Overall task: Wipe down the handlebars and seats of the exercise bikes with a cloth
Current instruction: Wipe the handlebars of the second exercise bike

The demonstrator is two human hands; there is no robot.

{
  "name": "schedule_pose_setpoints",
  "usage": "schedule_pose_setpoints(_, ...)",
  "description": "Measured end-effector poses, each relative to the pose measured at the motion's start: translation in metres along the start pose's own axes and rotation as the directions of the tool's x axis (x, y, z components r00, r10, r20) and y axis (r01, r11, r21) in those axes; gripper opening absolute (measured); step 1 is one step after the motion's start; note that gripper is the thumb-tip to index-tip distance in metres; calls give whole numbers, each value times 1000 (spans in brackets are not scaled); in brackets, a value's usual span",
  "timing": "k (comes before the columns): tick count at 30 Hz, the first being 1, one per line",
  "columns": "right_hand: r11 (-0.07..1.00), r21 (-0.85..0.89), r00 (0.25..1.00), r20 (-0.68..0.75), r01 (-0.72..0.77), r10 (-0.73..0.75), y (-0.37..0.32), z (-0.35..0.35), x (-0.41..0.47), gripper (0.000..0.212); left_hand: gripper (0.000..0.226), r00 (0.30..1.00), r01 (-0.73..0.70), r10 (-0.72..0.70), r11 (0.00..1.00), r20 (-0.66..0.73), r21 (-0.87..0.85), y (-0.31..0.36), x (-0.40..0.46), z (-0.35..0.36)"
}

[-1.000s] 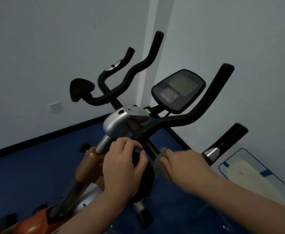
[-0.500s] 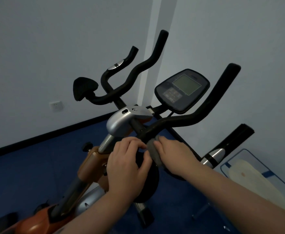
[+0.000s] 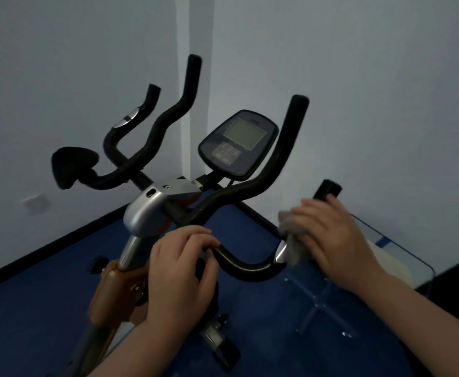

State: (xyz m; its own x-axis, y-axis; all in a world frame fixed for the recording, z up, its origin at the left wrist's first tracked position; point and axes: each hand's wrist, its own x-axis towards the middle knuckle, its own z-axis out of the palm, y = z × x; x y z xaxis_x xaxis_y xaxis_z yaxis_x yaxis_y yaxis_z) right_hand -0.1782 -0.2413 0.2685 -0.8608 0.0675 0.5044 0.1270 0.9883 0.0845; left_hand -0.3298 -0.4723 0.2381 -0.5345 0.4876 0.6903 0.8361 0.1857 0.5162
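An exercise bike with black handlebars point(image 3: 253, 183) stands in a room corner. My right hand point(image 3: 331, 235) wraps a grey cloth point(image 3: 291, 240) round the near right grip of the handlebar, just above its silver sensor band point(image 3: 280, 253). The grip's black end point(image 3: 327, 189) sticks out above my fingers. My left hand point(image 3: 180, 270) grips the bar's near left part beside the black elbow pad, close to the silver stem clamp point(image 3: 144, 210). The bike's seat is out of view.
A console with a grey screen point(image 3: 239, 142) sits between the bars. Another black elbow pad point(image 3: 72, 165) sits at the far left. A glass-topped table point(image 3: 386, 257) stands at the right by the wall. Blue floor point(image 3: 32, 295) lies below, white walls behind.
My right hand has slid the cloth from the bar's middle, next to my left hand, outward and up along the right grip. My left hand has kept its hold.
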Motion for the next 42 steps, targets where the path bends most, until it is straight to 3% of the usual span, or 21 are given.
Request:
schedule_pose_setpoints(3, 986, 36, 980, -111, -163, 166, 0, 3, 0, 32, 16, 990, -83, 87, 996, 110, -39, 10, 22, 13)
schedule_pose_setpoints(6, 936, 208, 934, -158, -285, 320, -43, 24, -7, 34, 18, 980, -33, 55, 993, 193, -117, 11, 30, 24)
schedule_pose_setpoints(10, 993, 114, 1000, 1, -8, 8, -47, 26, -13, 32, 17, 975, 26, -1, 994, 224, -108, 7, 28, 24)
schedule_pose_setpoints(12, 998, 45, 998, 50, 38, -40, -18, 16, -3, 34, 17, 972, 38, -19, 996, 234, -76, 8, 28, 24)
schedule_pose_setpoints(15, 997, 14, 996, -54, -75, 76, 6, 6, 5, 31, 17, 971, 67, -48, 995, 233, -78, 10, 28, 23)
schedule_pose_setpoints(19, 930, 174, 912, -205, -324, 356, -51, 33, 1, 27, 18, 975, 85, -62, 992, 213, -97, 12, 27, 21)
schedule_pose_setpoints(21, 964, 163, 949, -204, -211, 242, -66, 40, -8, 25, 18, 976, 71, -50, 993, 214, -93, 12, 28, 20)
schedule_pose_setpoints(23, 996, 88, 991, -131, 12, 0, -45, 31, -6, 26, 19, 973, 59, -37, 995, 229, -87, 13, 28, 20)
schedule_pose_setpoints(25, 991, 15, 988, -73, 135, -133, -12, 20, 5, 30, 19, 971, 61, -39, 994, 237, -87, 13, 28, 19)
schedule_pose_setpoints(28, 1000, -8, 985, -168, -30, 28, 11, 13, 16, 26, 18, 971, 85, -61, 992, 232, -97, 14, 28, 20)
schedule_pose_setpoints(31, 943, 167, 900, -290, -287, 325, -35, 34, 10, 24, 19, 973, 93, -68, 990, 222, -103, 14, 29, 20)
schedule_pose_setpoints(32, 929, 210, 885, -298, -304, 357, -52, 43, 4, 23, 19, 972, 91, -66, 990, 224, -103, 14, 29, 20)
schedule_pose_setpoints(34, 961, 192, 918, -306, -199, 251, -72, 51, -8, 21, 19, 970, 85, -61, 992, 234, -92, 14, 28, 20)
schedule_pose_setpoints(36, 995, 92, 966, -258, 28, -4, -60, 45, -10, 22, 19, 969, 81, -58, 993, 241, -86, 14, 28, 19)
schedule_pose_setpoints(38, 980, -17, 964, -177, 198, -198, -28, 35, -1, 27, 20, 969, 87, -66, 993, 238, -82, 13, 28, 19)
schedule_pose_setpoints(40, 991, -48, 970, -204, 127, -134, 1, 27, 9, 30, 20, 968, 98, -76, 992, 238, -83, 14, 28, 20)
schedule_pose_setpoints(42, 999, 10, 947, -318, -49, 49, 6, 30, 9, 28, 19, 969, 110, -88, 990, 231, -85, 15, 28, 20)
